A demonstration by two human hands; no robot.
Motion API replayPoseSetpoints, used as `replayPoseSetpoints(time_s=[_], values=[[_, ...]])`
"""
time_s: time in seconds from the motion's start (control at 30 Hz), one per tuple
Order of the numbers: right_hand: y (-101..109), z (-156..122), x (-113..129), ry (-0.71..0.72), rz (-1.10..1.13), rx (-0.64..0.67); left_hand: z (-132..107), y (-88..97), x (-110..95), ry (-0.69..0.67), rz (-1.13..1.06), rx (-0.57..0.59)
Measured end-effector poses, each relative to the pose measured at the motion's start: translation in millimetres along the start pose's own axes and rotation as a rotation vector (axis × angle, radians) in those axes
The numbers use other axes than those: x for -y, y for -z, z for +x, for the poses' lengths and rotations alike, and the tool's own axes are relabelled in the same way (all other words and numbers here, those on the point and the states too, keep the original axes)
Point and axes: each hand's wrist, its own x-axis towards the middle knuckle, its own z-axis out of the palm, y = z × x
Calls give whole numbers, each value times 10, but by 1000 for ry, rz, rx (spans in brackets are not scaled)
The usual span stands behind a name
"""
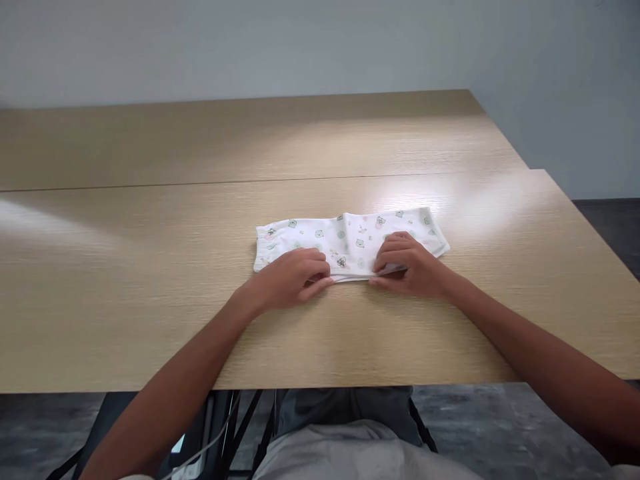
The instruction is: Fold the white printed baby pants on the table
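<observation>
A small white garment (350, 237) with a pastel animal print lies folded in a long strip on the wooden table (150, 267). My left hand (293, 280) rests on its near left part, fingers curled and pinching the near edge of the cloth. My right hand (407, 263) sits on the near right part, fingers bent and gripping the near edge of the fabric. The two hands are a short way apart, with a fold of cloth between them.
A second table of the same wood (250, 133) adjoins at the back, against a pale wall. The floor drops away at the right (610, 227). Below the near edge are my lap and black table legs (240, 427).
</observation>
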Motion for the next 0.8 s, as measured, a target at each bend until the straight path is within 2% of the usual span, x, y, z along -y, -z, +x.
replayPoseSetpoints(time_s=[0.17,0.37,0.47,0.6,0.7,0.8], values=[[4,-9,36,27,-78,-3,5,-71,-16,53,-21,-81],[-29,-32,9,-4,-187,-60,31,-125,39,-53,44,-303],[-12,-46,-28,-17,-244,-83,20,-129,88,-41,148,-219],[37,-75,-95,-110,-416,78,1,-162,97,133,259,-49],[50,-93,-142,-166,-487,125,-4,-200,64,201,314,-26],[40,-81,-125,-159,-472,32,-11,-221,24,227,335,-32]])
